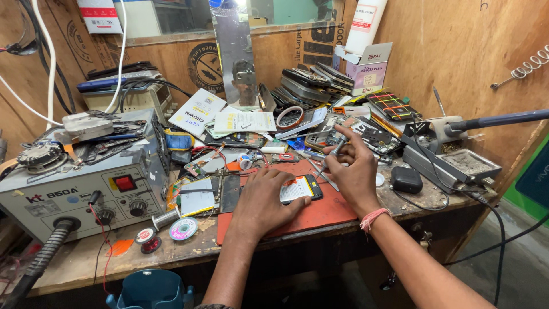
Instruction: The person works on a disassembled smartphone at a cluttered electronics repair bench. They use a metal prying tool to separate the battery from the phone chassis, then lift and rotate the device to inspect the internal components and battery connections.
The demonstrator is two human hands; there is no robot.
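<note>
I am working over a crowded wooden bench (86,260), and the biggest risk, as I judge it, is coming from that clutter: the grey rework station (74,191) is sitting close at my left with its hose (40,257) trailing off the front edge, a soldering iron (486,121) is resting in its stand at my right, and a stray elbow could be dragging a cable or knocking loose parts down among the boards. Next in size, the red work mat (320,214) is lying under the opened phone (301,188), and the phone could be sliding on it if my pressing eases, since it is lying flat with nothing else bracing it. My left hand (260,203) is lying palm down on the mat, fingers held loosely together and stretched forward, the tips resting on the phone's near left edge and pinning it. My right hand (351,169) is hovering just right of the phone, thumb and forefinger pinched shut around a thin metal screwdriver (330,158), the other fingers curled in behind. The tool is slanting down toward the phone's upper right corner; I cannot tell whether its tip is touching. The smallest hazard is that tip: if it is slipping off a tiny screw, it could be scratching the exposed inside, or flicking the screw away into the mess of parts behind, near the roll of tape (289,117).
</note>
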